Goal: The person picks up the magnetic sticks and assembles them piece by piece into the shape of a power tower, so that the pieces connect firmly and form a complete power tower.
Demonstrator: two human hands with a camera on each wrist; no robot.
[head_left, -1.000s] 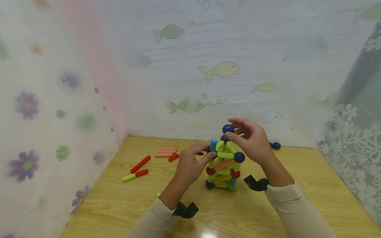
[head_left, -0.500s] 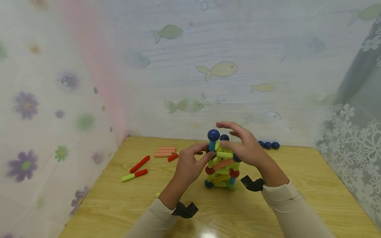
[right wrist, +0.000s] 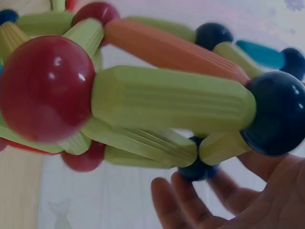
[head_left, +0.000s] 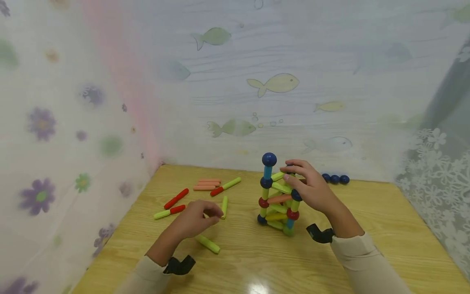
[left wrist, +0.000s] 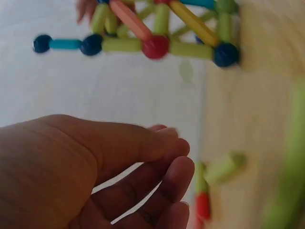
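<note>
A tower of magnetic sticks and balls (head_left: 279, 199) stands on the table, mostly lime with red and blue balls. At its left corner a light-blue stick (head_left: 267, 172) rises upright with a dark blue ball (head_left: 269, 159) on top. My right hand (head_left: 311, 185) is at the tower's upper right, its relaxed fingers spread around the rear blue ball (right wrist: 198, 167) in the right wrist view. My left hand (head_left: 194, 222) hovers over the table left of the tower, fingers loosely bent, thumb near the fingertips, holding nothing. Lime sticks (head_left: 208, 244) lie beneath and beside it.
Several salmon sticks (head_left: 207, 184) lie at the back left. Near them are a red-and-lime pair (head_left: 225, 186), red sticks (head_left: 176, 199) and a lime-and-red pair (head_left: 169, 212). Three blue balls (head_left: 334, 179) sit in a row by the back curtain.
The right hand set the blue ball onto the light-blue stick, released it and moved right to the rear corner. My left hand left the tower's corner and moved left and down.
</note>
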